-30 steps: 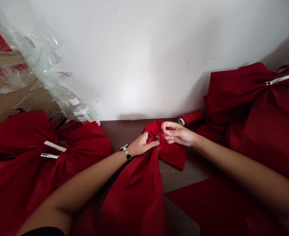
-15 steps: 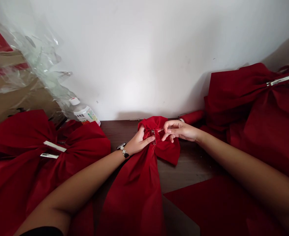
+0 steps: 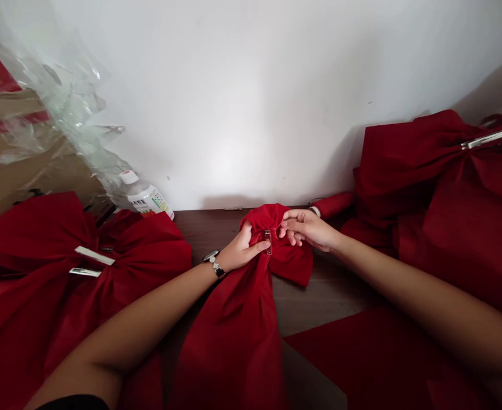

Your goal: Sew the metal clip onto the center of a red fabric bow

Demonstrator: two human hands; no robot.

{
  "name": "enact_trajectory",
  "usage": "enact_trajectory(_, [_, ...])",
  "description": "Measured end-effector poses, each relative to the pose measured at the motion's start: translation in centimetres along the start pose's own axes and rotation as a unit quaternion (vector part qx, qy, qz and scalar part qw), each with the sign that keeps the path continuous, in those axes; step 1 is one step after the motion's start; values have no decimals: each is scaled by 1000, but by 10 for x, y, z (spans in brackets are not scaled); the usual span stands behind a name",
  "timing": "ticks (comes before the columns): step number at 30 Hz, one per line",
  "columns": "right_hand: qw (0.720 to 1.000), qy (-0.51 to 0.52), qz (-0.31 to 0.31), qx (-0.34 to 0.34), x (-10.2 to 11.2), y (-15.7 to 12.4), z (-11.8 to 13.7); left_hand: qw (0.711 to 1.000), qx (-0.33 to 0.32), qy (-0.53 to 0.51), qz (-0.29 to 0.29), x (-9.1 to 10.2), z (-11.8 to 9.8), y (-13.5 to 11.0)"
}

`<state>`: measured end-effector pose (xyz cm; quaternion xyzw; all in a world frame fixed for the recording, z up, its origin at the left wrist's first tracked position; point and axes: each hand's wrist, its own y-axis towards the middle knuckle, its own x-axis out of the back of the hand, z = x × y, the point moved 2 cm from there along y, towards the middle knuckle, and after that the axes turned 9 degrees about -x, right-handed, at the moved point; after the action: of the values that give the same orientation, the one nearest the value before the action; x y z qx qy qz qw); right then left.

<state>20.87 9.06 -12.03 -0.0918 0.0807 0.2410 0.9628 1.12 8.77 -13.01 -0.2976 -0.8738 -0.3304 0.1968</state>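
A red cloth bow [image 3: 251, 307] lies in front of me on the dark table, its long tail running toward me. My left hand [image 3: 244, 249] grips it at the gathered middle, the thumb over a small shiny metal clip [image 3: 268, 242] fixed there. At the upper right of the gather is my right hand [image 3: 304, 228], thumb and fingertips pinched together against the cloth. What lies between those fingertips is too small to make out. Just behind that hand rests a red spool of thread [image 3: 333, 205].
Red bows with silvery clips [image 3: 94, 255] are piled at the left; more red cloth bows [image 3: 443, 188] are heaped at the right. A flat red cloth [image 3: 374, 359] lies front right. At the back left stand a labelled bottle [image 3: 146, 196] and a cardboard box [image 3: 32, 154] under clear plastic. A white wall [image 3: 233, 102] rises behind.
My right hand has come left and in against the bow, its fingers drawn closer together. My left hand keeps its grip at the clip.
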Motion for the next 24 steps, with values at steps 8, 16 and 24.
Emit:
enact_trajectory(8, [997,-1,-14,80,-9,-1,-1,1000,11,-14,12,-2,4,1])
enact_trajectory(16, [997,-33,-6,72,-14,-2,1,999,3,-22,39,-2,2,2])
enact_trajectory(24, [988,-93,24,124,-14,-3,7,996,26,17,78,-2,-2,4])
